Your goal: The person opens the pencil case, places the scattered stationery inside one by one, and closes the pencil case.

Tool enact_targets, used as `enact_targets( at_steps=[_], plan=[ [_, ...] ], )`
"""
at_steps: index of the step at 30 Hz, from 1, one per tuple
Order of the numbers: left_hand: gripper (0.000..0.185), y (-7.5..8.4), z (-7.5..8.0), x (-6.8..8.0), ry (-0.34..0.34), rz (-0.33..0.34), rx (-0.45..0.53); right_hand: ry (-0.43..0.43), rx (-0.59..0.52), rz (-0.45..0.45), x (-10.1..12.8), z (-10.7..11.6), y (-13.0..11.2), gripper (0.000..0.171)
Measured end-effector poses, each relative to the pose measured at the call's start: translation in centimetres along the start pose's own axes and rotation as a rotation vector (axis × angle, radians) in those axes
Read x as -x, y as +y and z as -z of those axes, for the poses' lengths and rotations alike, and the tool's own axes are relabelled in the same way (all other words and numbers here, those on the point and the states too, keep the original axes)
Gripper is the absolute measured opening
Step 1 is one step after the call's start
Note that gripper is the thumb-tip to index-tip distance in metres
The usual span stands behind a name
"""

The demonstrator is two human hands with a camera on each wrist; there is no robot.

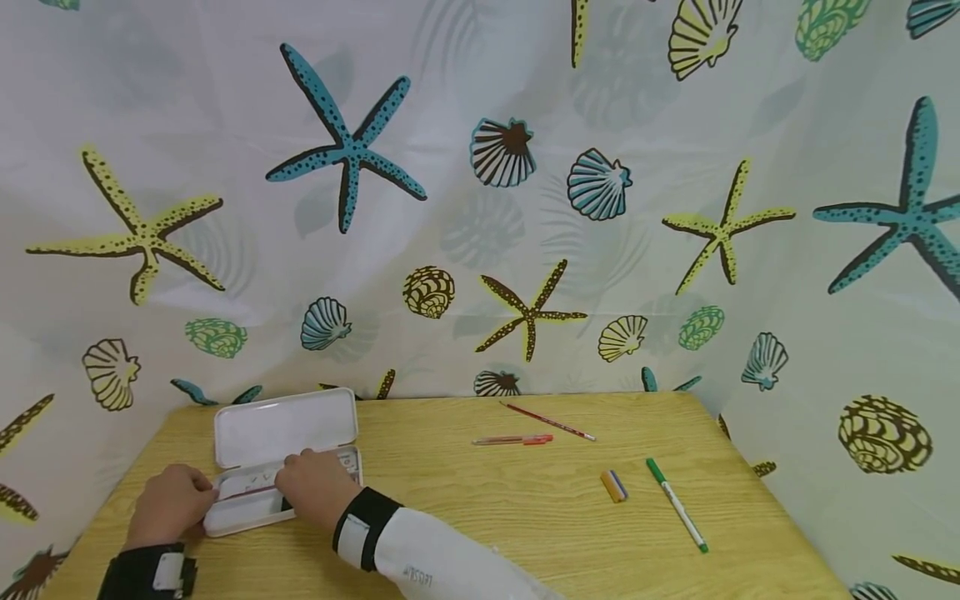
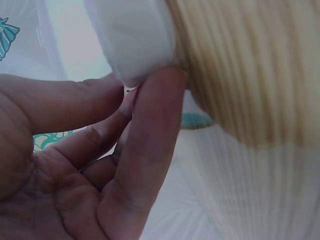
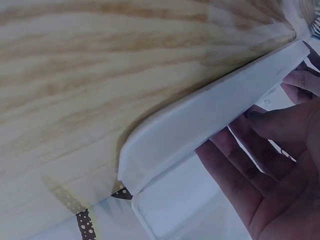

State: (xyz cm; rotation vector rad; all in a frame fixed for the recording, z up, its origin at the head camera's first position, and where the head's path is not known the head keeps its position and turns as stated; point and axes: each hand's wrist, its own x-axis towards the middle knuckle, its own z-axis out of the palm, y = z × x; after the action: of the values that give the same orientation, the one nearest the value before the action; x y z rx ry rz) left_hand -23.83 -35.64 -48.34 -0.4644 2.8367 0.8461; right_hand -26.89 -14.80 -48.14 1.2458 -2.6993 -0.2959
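A white hinged case [image 1: 285, 429] lies open at the table's left, its lid tipped back. My left hand [image 1: 171, 504] is at its left end; in the left wrist view, thumb and index finger pinch the white corner [image 2: 142, 40]. My right hand [image 1: 318, 487] reaches over the case's tray, fingers bent down into it. In the right wrist view the fingers [image 3: 240, 170] and thumb are behind the case's side wall [image 3: 200, 120], which hides what they touch. A thin dark red stick [image 1: 247, 492] lies along the tray, and something dark [image 1: 286, 503] shows beneath the right hand.
On the wooden table [image 1: 450, 500] lie a red pencil [image 1: 551, 421], a red-capped clear pen [image 1: 512, 439], a small striped eraser-like block [image 1: 613, 486] and a green-capped white marker [image 1: 677, 505]. A shell-and-starfish patterned curtain [image 1: 450, 242] stands behind the table and along its sides.
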Motion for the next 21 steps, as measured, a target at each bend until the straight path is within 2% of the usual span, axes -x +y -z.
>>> enact_targets(
  at_steps=[10, 21],
  plan=[
    [0.027, -0.2, 0.0, 0.1, -0.001, 0.003, 0.002, 0.006, -0.043, -0.013, 0.2, -0.1, 0.2, 0.019],
    [0.024, -0.2, -0.2, -0.3, 0.016, 0.005, 0.012, 0.046, -0.017, -0.039, 0.7, 0.5, 1.4, 0.009]
  ],
)
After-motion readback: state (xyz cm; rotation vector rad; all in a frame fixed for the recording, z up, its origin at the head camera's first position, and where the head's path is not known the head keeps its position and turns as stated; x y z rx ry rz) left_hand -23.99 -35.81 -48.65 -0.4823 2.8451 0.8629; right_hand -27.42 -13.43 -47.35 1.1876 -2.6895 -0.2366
